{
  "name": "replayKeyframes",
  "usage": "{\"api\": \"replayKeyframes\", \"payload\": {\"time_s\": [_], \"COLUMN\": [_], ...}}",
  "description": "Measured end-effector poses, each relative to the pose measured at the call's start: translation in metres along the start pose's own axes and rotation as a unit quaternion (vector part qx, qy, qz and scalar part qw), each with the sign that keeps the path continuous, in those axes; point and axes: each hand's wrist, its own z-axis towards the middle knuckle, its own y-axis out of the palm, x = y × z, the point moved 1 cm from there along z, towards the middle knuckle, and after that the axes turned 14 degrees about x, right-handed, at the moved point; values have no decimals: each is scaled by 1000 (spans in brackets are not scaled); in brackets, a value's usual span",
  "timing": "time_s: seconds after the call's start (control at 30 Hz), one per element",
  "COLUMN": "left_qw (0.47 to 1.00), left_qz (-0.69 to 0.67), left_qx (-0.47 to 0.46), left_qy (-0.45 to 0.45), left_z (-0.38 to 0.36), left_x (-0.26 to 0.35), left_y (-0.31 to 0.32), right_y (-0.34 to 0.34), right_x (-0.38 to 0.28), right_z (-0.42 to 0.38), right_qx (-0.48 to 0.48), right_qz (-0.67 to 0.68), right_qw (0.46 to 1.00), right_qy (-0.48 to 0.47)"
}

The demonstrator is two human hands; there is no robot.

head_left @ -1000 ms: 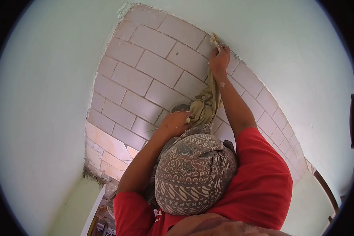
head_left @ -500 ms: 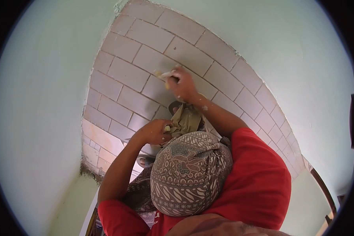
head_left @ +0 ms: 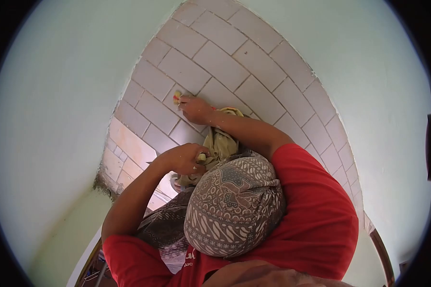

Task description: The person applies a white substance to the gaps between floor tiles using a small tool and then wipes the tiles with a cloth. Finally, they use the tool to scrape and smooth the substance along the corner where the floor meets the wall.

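My right hand (head_left: 195, 110) reaches across the tiled floor, fingers closed around a small yellow-and-red piece (head_left: 176, 97), its tip against the tiles near a joint. Exactly what that piece is, I cannot make out. Closer to me, my left hand (head_left: 187, 159) is closed on a crumpled olive-green bag-like material (head_left: 220, 143); whether it is cloth or plastic does not show. A pale yellowish bit (head_left: 202, 157) pokes out by the left thumb. Pale specks dot both hands. Brown patterned cloth (head_left: 232, 208) covers my bent knee, below the hands in view.
Pale rectangular tiles (head_left: 261, 103) with dark joints spread between light green walls (head_left: 72, 105). A brighter, peach-toned tiled patch (head_left: 129, 148) lies at the left. Rough broken plaster (head_left: 104, 184) marks the lower left wall corner. Part of a foot (head_left: 175, 182) shows beside my left forearm.
My right hand has moved left and slightly nearer, bringing the small piece down along the tiles. My left hand keeps its hold on the olive material. The view has shifted a little.
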Motion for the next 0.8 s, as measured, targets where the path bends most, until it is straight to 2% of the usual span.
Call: {"api": "replayKeyframes", "payload": {"time_s": [0.03,0.1,0.13,0.2,0.3,0.4,0.47,0.53,0.57,0.6,0.63,0.67,0.73,0.8], "left_qw": [1000,999,998,997,996,999,997,992,985,974,971,971,973,968], "left_qz": [-4,-9,-24,-23,-44,-7,18,50,31,12,24,4,-41,-59], "left_qx": [11,-4,7,28,52,43,65,83,118,151,163,173,193,212], "left_qy": [-11,-44,-49,-69,-63,-3,35,80,125,166,175,162,116,118], "left_z": [-10,-33,-46,-64,-73,-72,-72,-72,-73,-73,-78,-80,-87,-84], "left_x": [-3,-10,-13,-14,-32,-27,-11,5,12,14,15,16,18,7], "left_y": [-5,-17,-22,-30,-35,-36,-34,-30,-29,-37,-41,-43,-43,-35], "right_y": [9,28,22,-12,-66,-125,-168,-213,-236,-252,-264,-275,-289,-289], "right_x": [-13,-42,-55,-61,-42,-18,-16,-18,-21,-16,-16,-12,-8,-1], "right_z": [2,5,6,3,7,37,63,93,102,117,129,137,131,114], "right_qx": [-5,-66,-78,-44,-129,-201,-114,13,24,107,191,197,308,325], "right_qz": [9,206,210,206,168,72,48,48,33,42,54,54,90,143], "right_qw": [1000,975,974,946,928,909,940,947,951,942,928,931,884,867], "right_qy": [-12,51,34,245,306,358,317,316,307,315,315,301,340,350]}}
